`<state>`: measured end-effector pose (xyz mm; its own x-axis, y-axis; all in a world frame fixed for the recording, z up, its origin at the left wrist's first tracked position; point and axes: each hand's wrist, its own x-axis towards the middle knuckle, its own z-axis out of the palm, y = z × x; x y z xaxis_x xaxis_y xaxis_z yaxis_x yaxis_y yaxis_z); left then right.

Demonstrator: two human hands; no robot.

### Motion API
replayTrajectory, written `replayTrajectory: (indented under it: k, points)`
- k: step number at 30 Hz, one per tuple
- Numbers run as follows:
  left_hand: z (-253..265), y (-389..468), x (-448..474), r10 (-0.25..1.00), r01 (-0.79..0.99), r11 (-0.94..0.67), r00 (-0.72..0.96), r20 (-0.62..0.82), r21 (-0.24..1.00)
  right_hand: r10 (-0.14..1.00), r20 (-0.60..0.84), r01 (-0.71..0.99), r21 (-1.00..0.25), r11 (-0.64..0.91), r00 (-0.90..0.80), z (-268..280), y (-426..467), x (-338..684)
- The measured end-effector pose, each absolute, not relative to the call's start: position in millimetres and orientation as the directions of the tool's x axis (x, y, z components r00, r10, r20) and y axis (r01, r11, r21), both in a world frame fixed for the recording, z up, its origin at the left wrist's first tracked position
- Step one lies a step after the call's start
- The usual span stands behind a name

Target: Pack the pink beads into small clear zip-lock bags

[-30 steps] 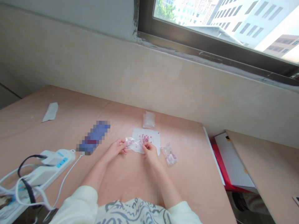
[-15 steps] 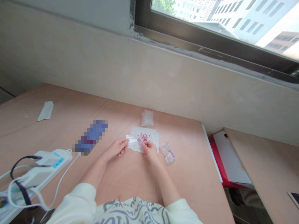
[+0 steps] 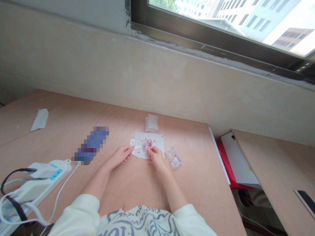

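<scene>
Pinched between the thumb and fingers of my left hand [image 3: 123, 154] is the left edge of a clear plastic bag [image 3: 135, 143]. The bag lies over the left part of a white sheet of paper [image 3: 159, 140]. Several small pink beads [image 3: 149, 143] are clustered on the paper, with a few scattered singly. My right hand [image 3: 156, 158] is closed, its fingertips together at the near side of the beads and by the bag's right end. What those fingertips hold is too small to make out. Right of the paper rests another clear bag [image 3: 173, 158] with pink pieces inside.
Behind the paper, near the wall, lies a stack of clear bags [image 3: 151, 123]. A blurred-out phone [image 3: 91, 146] on a charging cable and a white power strip [image 3: 46, 178] are to the left. A torn paper piece [image 3: 39, 120] lies farther left. At right stands another table [image 3: 278, 157].
The view has shifted slightly, moving everything a little left in the picture. The bag in my left hand lies flatter over the paper. Both hands keep nearly the same place and grip.
</scene>
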<state>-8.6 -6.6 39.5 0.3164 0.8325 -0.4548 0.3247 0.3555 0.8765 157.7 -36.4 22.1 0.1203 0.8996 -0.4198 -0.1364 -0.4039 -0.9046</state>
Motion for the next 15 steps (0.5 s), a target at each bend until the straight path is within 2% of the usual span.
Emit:
replayTrajectory:
  k: [6,15]
  points:
    - [47,-8,-8,0.853,0.380,0.326,0.275,-0.443,0.866,0.900,-0.418,-0.144,-0.905,-0.401,0.122,23,-37,157]
    - [35,-2,-7,0.889,0.243,0.230,0.343,-0.305,0.942,0.904,-0.410,-0.143,-0.908,-0.393,0.118,19,-37,159]
